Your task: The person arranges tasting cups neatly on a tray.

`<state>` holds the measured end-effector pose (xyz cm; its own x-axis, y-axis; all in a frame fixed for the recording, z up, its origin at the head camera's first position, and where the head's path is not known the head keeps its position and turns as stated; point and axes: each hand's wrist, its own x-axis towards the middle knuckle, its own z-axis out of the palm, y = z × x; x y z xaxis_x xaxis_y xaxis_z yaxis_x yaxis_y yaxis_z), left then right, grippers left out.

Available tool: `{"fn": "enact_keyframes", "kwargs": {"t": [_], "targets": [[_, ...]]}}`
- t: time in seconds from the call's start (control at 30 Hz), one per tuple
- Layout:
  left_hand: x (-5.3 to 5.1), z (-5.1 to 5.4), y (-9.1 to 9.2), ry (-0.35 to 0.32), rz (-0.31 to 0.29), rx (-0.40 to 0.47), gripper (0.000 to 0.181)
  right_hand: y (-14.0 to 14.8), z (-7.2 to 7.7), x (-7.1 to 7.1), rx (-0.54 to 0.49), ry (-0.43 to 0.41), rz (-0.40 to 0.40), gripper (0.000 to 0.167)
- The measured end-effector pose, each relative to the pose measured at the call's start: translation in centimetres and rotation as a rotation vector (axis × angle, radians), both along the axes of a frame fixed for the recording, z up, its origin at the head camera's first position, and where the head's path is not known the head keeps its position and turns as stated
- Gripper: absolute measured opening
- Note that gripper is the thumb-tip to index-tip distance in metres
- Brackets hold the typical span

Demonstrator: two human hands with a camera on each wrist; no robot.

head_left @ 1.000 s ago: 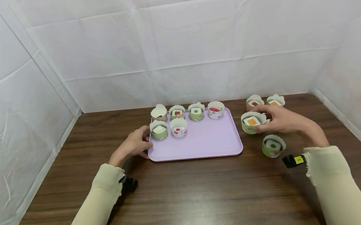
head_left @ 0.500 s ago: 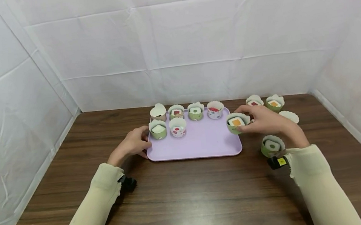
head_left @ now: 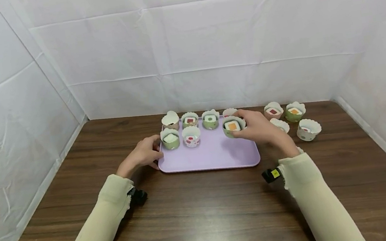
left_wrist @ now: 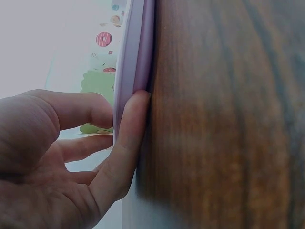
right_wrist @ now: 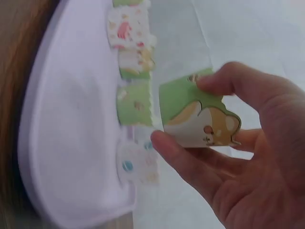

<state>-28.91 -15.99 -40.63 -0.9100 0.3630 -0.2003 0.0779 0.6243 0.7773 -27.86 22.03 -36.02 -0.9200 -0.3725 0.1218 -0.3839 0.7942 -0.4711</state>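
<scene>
Pinching green cup in right hand, between thumb and fingers. Holding it up clear of purple tray, over right part, just in front of white patterned cup. Carrying orange-centred white piece inside. Clamped on tray's left rim with left hand, just beside second green cup. Both arms extended forward, angled inward; hands well apart.
</scene>
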Motion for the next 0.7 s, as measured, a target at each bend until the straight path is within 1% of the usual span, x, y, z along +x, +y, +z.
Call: {"fn": "enact_keyframes", "kwargs": {"t": [0.17,0.33,0.5,0.6,0.7], "targets": [[0.1,0.0,-0.1,0.0,0.001,0.005,0.06,-2.3,-0.8,-0.8,-0.012,-0.023,-0.031,0.06],[0.2,0.0,-0.1,-0.006,0.009,0.006,0.061,-4.4,-1.7,-1.6,-0.038,-0.031,-0.073,0.061],[0.3,0.1,0.0,-0.013,0.009,0.005,0.061,-5.7,-2.4,-1.7,-0.038,-0.017,-0.108,0.057],[0.2,0.1,0.0,-0.012,0.008,0.008,0.06,-6.1,-2.7,-1.6,-0.038,-0.036,-0.129,0.053],[0.2,0.1,-0.1,-0.008,0.01,0.01,0.06,-6.4,-3.0,-1.6,-0.04,-0.052,-0.15,0.053]]}}
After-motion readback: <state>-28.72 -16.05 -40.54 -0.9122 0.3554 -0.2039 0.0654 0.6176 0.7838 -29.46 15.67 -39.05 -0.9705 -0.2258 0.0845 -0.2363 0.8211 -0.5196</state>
